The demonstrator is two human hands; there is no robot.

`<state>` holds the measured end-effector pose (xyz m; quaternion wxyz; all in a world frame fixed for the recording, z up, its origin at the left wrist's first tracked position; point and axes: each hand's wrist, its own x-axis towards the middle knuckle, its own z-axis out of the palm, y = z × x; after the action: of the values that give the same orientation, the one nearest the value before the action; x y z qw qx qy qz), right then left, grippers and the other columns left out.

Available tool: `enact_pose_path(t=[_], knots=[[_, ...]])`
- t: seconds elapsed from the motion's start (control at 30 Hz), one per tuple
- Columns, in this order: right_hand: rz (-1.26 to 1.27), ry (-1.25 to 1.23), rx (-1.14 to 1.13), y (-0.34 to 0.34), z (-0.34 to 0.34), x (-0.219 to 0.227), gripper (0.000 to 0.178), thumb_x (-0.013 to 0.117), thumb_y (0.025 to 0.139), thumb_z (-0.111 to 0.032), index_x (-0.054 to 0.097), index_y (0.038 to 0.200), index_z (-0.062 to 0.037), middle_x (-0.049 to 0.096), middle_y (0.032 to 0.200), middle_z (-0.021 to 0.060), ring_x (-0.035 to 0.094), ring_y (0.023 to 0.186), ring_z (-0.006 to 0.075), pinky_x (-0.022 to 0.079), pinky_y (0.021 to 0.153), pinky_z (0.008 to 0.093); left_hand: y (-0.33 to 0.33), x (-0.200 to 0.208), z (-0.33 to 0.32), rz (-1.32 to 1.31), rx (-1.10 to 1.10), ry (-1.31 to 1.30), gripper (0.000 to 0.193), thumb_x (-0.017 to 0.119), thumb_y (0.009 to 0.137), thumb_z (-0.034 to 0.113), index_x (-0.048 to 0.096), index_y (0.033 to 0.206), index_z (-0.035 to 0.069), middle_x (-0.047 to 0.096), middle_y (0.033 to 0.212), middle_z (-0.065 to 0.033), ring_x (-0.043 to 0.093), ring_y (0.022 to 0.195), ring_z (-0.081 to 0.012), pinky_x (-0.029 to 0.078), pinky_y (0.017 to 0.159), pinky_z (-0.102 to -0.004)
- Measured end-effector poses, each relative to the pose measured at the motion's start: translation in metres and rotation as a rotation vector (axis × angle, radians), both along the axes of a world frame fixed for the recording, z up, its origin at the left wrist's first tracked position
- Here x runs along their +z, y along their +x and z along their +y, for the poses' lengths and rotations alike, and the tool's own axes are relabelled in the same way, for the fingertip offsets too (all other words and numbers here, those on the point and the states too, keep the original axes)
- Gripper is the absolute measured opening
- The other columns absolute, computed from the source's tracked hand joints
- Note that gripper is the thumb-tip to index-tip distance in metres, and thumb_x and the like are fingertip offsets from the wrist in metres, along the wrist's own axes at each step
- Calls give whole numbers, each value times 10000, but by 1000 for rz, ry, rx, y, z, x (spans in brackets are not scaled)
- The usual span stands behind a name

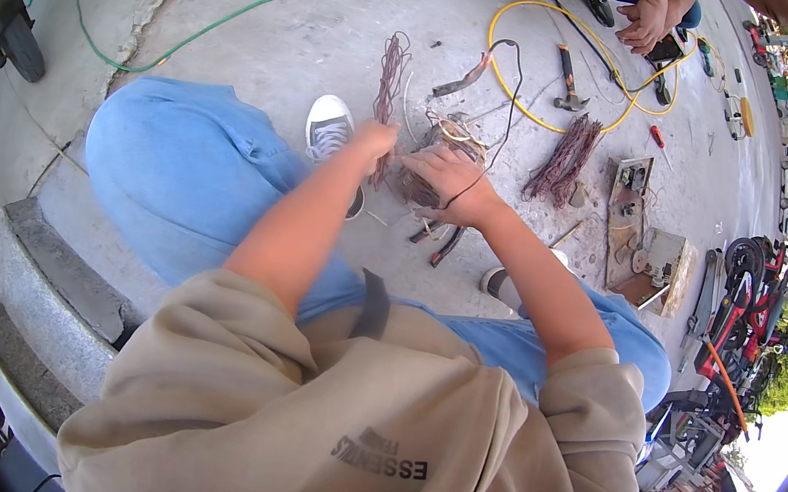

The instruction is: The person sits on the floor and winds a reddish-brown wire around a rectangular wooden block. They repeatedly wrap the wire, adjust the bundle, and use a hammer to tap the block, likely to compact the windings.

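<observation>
Between my feet on the concrete sits a round, wire-wound lump, brownish, with pale strands and dark leads sticking out; it looks like a motor winding. My right hand grips it from above and the right side, hiding much of it. My left hand is closed round a long bundle of thin reddish-brown wire, which stands out above and below the fist. Short black cable ends lie just under the lump. A thick stripped cable with a thin black lead lies beyond it.
To the right lie another wire bundle, a hammer, a red screwdriver and an opened metal housing. A yellow hose loops at the far side, near another person's hands. A green hose crosses the far left.
</observation>
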<state>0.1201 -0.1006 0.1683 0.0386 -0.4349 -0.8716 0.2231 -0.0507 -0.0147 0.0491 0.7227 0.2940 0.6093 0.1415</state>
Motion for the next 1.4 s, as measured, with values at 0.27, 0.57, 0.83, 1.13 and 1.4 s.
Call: enact_pose_path(t=[0.27,0.57,0.83,1.13,1.4], knots=[[299,-227,-324,1,-54,6,531,843,701,-323,671,1125,-53,668,1001,95,585,1018,280,472,907,386,-4,44,-28,78,-353,-155,276,599,967,239,577,1051,-23,544,772,-83,534,626,-178,568,560,-358],[1185,-568,-839,5,-10,90,393,450,1041,-339,557,819,-32,571,670,81,544,667,202,464,674,306,-12,87,16,237,-303,506,384,588,975,352,573,901,-24,537,628,-69,521,482,-201,442,446,-370],[1959,-39,-1387,96,27,144,466,367,1043,-292,238,612,-169,188,527,-25,197,479,133,228,475,301,5,155,-65,-161,-839,847,766,611,859,638,569,1249,-20,659,1078,-263,625,1034,-363,468,918,-407],[2296,-493,-1351,136,25,146,390,362,1045,-275,303,677,-159,207,555,-38,218,482,112,240,439,287,12,179,-93,-302,-1052,427,576,786,819,359,544,1200,1,689,958,-86,589,899,-128,461,857,-314],[1392,-476,-890,96,6,141,412,426,1040,-432,436,822,-82,461,672,56,492,603,177,470,582,353,29,138,-112,-296,-1162,306,410,672,929,348,553,1164,34,708,787,-83,551,581,-102,461,538,-278]])
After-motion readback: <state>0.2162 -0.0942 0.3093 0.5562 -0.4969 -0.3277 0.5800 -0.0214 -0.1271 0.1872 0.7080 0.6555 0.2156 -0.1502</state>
